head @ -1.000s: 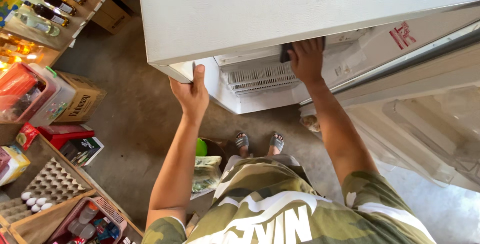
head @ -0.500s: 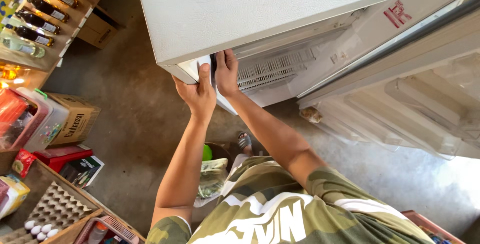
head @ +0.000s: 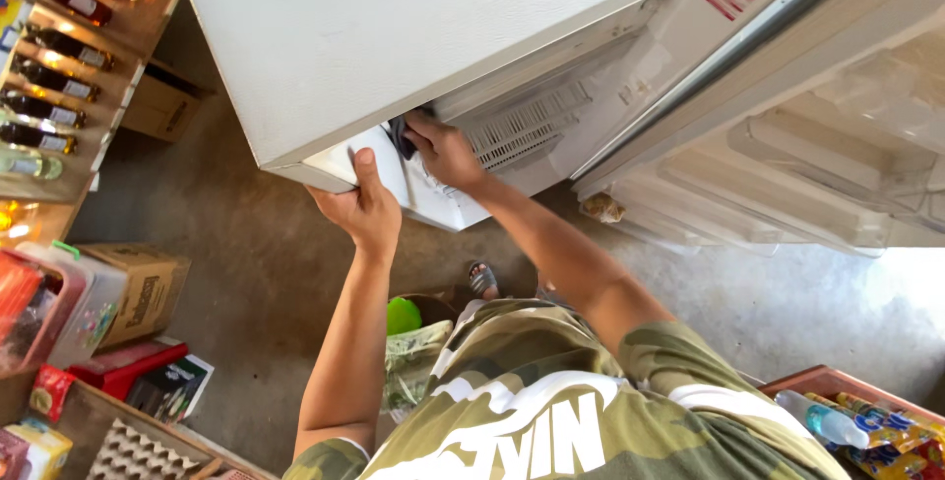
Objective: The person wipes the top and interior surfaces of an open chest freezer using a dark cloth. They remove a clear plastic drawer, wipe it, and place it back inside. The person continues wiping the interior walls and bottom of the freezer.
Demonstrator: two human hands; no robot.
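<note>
A white refrigerator [head: 413, 37] fills the upper part of the head view, its door [head: 847, 145] swung open to the right. My left hand [head: 362, 206] grips the lower corner of the white freezer door. My right hand [head: 441, 150] presses a dark cloth [head: 402, 135] against the inside of the compartment, beside a ribbed white vent grille [head: 522, 126]. My arms reach up from a camouflage shirt.
Bottles [head: 59, 47] line a shelf at upper left, with a cardboard box [head: 157, 106] below them. Another cardboard box [head: 143, 288], plastic containers [head: 59, 308] and an egg tray [head: 138, 450] sit at lower left. A crate with bottles [head: 847, 421] is at lower right. A bucket with green items [head: 409, 327] stands by my feet.
My right hand has slid left along the compartment, from the right of the grille to right beside my left hand. The left hand keeps its hold on the corner.
</note>
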